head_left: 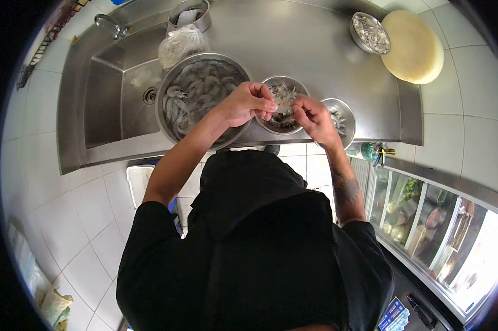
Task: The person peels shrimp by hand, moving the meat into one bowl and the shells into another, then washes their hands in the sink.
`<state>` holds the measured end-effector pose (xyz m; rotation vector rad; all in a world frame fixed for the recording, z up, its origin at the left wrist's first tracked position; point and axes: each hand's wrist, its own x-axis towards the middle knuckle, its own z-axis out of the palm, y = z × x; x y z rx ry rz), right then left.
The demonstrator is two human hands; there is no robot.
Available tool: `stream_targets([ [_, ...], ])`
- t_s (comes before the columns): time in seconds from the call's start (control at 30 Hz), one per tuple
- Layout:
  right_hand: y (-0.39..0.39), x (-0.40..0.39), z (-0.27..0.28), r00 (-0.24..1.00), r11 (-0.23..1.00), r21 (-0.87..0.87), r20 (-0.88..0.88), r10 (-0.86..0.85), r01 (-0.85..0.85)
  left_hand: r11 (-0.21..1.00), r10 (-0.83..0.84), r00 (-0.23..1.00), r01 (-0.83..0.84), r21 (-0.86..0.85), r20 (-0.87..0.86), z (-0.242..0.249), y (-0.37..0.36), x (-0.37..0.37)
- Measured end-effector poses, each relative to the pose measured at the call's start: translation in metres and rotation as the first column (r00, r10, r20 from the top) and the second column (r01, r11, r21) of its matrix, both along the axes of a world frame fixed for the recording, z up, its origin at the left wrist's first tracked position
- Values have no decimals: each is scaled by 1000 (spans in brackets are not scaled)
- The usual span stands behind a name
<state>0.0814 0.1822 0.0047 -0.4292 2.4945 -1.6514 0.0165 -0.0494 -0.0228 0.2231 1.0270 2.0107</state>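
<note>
Above a steel bowl of shrimp shells and scraps (282,125), both hands are raised close together, a small gap between them. My left hand (250,103) has its fingers pinched together; what it holds is too small to name. My right hand (315,118) is also closed in a pinch, its contents hidden. To the left sits a large steel bowl (164,110) full of grey whole shrimp (196,94), partly behind my left wrist. A smaller steel bowl with peeled shrimp (337,120) stands to the right, partly covered by my right hand and wrist.
A sink (108,94) with a faucet (112,27) is at the left. Behind the large bowl are a plastic bag (181,47) and a steel pot (204,22). At the back right, a bowl of small pieces (370,34) stands beside a round pale board (413,47).
</note>
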Motion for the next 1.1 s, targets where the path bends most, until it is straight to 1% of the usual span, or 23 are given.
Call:
stream_targets([
  [0.03, -2, 0, -1, 1000, 1000, -1, -1, 0, 0, 999, 17, 999, -18, 44, 28, 3, 0, 2],
  [0.07, -5, 1, -2, 999, 991, -130, 29, -19, 23, 996, 33, 998, -38, 86, 56, 5, 1, 4],
  [0.1, -6, 1, -2, 998, 965, -257, 61, -35, 50, 996, 33, 998, -38, 83, 55, 6, 1, 5],
  [0.17, -6, 2, 1, 996, 956, -289, 85, -22, 45, 979, 27, 996, -43, 200, 79, 6, 3, 7],
  [0.2, -4, 3, 2, 994, 947, -318, 112, -6, 41, 979, 25, 997, -40, 198, 79, 8, 3, 8],
  [0.23, -1, 2, 2, 994, 947, -318, 110, -7, 42, 986, 33, 997, -43, 158, 68, 12, 4, 8],
  [0.3, 6, 0, 2, 997, 982, -178, 4, 71, -69, 992, 39, 998, -46, 115, 55, 14, 4, 10],
  [0.33, 8, 1, 3, 998, 981, -181, 3, 70, -68, 994, 31, 998, -37, 105, 54, 12, 4, 11],
  [0.4, 11, 3, 9, 996, 994, -77, 23, 85, -83, 995, 19, 998, -24, 93, 54, 12, 4, 12],
  [0.5, 10, 5, 15, 997, 990, -115, -26, 79, -81, 993, 15, 999, -20, 113, 45, 15, 6, 12],
  [0.6, 11, 6, 13, 998, 984, -163, -9, 69, -69, 995, 47, 997, -53, 81, 68, 15, 8, 10],
  [0.63, 8, 6, 12, 997, 983, -167, -9, 74, -74, 993, 15, 995, -27, 113, 99, 13, 9, 13],
  [0.7, 3, 7, 11, 994, 958, -279, 98, -42, 68, 989, -17, 991, -2, 148, 129, 17, 9, 15],
  [0.77, 0, 8, 9, 996, 956, -289, 80, -35, 57, 986, -23, 1000, 19, 163, 21, 29, 8, 14],
  [0.8, -1, 9, 9, 998, 953, -299, 63, -26, 43, 986, -25, 999, 21, 163, 21, 29, 7, 13],
  [0.83, 0, 8, 12, 998, 953, -299, 63, -27, 45, 998, 23, 1000, -24, 64, 20, 28, 6, 10],
  [0.87, 3, 7, 19, 999, 982, -187, -20, -36, 32, 997, 69, 997, -68, -36, 17, 27, 4, 8],
  [0.9, 8, 7, 23, 994, 997, -70, -107, -35, 28, 997, 66, 998, -66, -34, 15, 23, -2, 7],
  [0.97, 27, 8, 22, 987, 977, -198, -123, -100, 74, 981, 73, 993, -89, 175, 98, 12, -20, -3],
  [1.0, 36, 8, 19, 988, 948, -299, -64, -138, 113, 979, 89, 996, -88, 185, 6, 11, -30, -7],
  [1.03, 44, 6, 21, 986, 981, -90, 7, -169, 169, 980, 87, 996, -87, 181, 12, 22, -30, -2],
  [1.07, 41, 5, 12, 990, 991, -21, -45, -136, 135, 995, 67, 976, -81, -63, -206, 36, -29, 3],
  [1.1, 35, 2, 1, 990, 993, 53, -103, -100, 105, 948, -11, 911, -122, -294, -412, 45, -25, 4],
])
